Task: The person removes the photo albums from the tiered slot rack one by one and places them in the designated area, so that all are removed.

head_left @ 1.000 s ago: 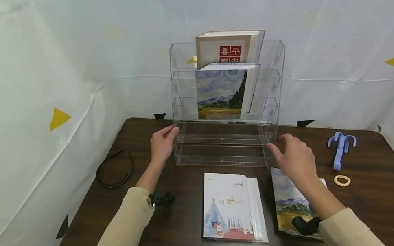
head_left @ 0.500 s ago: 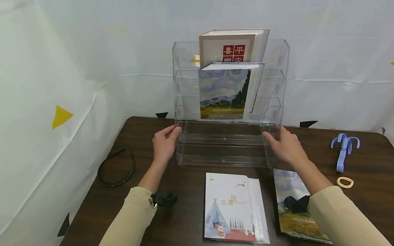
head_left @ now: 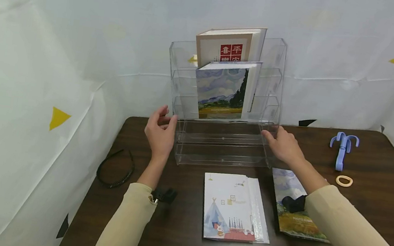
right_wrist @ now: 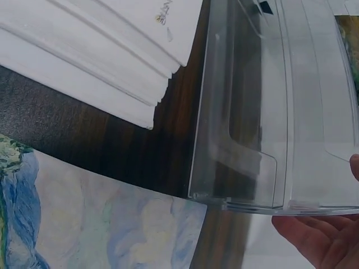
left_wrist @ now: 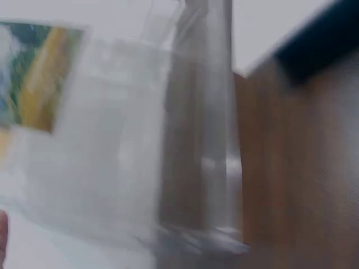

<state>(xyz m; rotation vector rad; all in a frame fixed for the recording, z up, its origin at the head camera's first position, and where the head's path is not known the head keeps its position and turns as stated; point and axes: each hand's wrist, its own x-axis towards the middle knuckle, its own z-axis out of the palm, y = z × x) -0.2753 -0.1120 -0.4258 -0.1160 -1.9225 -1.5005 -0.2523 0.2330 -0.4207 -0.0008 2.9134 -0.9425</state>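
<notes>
A clear plastic tiered display rack [head_left: 222, 159] stands at the back of the table. Upper tiers carry a beige book with red characters [head_left: 224, 52] and a photo album with a painted landscape cover [head_left: 220, 93]. My right hand [head_left: 284, 146] grips the rack's right side, thumb at the front and fingers along the outer face [right_wrist: 308, 235]. At the left side is my left hand [head_left: 160, 133], its fingers raised and spread beside the rack wall, holding nothing; the left wrist view is blurred and catches only a fingertip [left_wrist: 3, 232].
A white album with a tent drawing [head_left: 228, 209] lies in front of the rack. Partly under the right forearm is another landscape album [head_left: 289, 183]. A black headband [head_left: 113, 184] lies left; a blue claw-shaped hook [head_left: 342, 151] and a cream ring [head_left: 344, 181] lie right.
My right hand has come in from beside the rack and taken hold of its right side. My left hand has let go of the left side and moved slightly upward.
</notes>
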